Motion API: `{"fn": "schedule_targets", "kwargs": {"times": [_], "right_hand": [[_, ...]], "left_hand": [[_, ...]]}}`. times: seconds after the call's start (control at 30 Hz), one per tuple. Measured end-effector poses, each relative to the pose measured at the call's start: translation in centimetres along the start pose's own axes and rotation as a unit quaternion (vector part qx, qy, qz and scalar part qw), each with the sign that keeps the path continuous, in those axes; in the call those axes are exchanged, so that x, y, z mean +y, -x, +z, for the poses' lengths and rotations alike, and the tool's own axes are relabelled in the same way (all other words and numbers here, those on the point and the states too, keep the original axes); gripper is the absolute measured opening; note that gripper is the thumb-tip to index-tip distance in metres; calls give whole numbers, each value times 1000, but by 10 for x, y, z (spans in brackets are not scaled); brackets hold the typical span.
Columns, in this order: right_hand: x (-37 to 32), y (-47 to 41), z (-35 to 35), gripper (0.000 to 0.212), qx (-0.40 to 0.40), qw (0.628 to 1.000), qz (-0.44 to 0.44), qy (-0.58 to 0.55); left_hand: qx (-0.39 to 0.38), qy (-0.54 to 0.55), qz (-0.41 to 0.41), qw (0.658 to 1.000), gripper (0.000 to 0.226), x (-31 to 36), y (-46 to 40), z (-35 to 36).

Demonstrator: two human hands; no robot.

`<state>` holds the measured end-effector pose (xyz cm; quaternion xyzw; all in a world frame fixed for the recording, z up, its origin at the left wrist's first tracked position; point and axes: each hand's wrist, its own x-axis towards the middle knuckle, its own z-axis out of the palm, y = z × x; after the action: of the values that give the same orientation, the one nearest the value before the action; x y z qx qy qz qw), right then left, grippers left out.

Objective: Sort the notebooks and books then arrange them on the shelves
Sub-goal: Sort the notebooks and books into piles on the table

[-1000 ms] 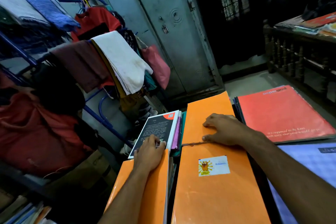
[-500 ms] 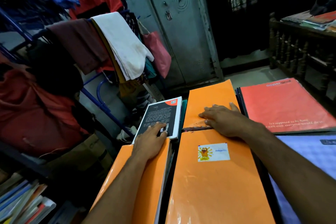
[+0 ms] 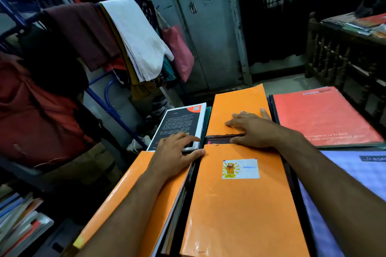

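The large orange glossy-covered notebook with a cartoon name label lies nearest the camera in the middle stack; its plastic-looking wrap shines, so it will likely slide easily on its neighbours and is best lifted by pinching a long edge or the spine side, not by pressing flat on the cover. To its right lies a pale blue squared-cover notebook, partly hidden under the right forearm, and beyond that a big red thin-covered notebook that looks floppy (two hands under it would keep it from sagging). The far orange notebook sits just past the labelled one, with a narrow dark gap between them showing the books beneath. On the left, a second orange glossy stack lies under the left forearm, and past it the black-covered paperback book with white page edges, which looks stiff, compact and light enough for one hand.

The right hand rests flat on the far orange notebook, fingers spread, pressing down at the gap. The left hand lies with fingers extended across the paperback's near edge, thumb toward the labelled notebook, gripping nothing.
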<state>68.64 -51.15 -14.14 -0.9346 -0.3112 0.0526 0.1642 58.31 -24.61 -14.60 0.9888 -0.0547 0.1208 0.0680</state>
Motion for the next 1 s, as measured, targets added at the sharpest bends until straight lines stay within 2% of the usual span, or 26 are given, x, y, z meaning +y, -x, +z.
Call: {"fn": "schedule_targets", "kwargs": {"times": [0.27, 0.47, 0.87, 1.0], "right_hand": [[-12, 9, -8, 51, 0, 1000, -8, -1], [-14, 11, -10, 47, 5, 1000, -14, 9], [-14, 8, -7, 49, 4, 1000, -6, -4], [-15, 8, -5, 49, 26, 999, -31, -34]], "left_hand": [[11, 38, -19, 999, 51, 3, 2, -3], [33, 91, -55, 994, 33, -2, 1, 0], [44, 57, -138, 988, 21, -9, -9, 6], [57, 43, -121, 990, 24, -4, -6, 2]]}}
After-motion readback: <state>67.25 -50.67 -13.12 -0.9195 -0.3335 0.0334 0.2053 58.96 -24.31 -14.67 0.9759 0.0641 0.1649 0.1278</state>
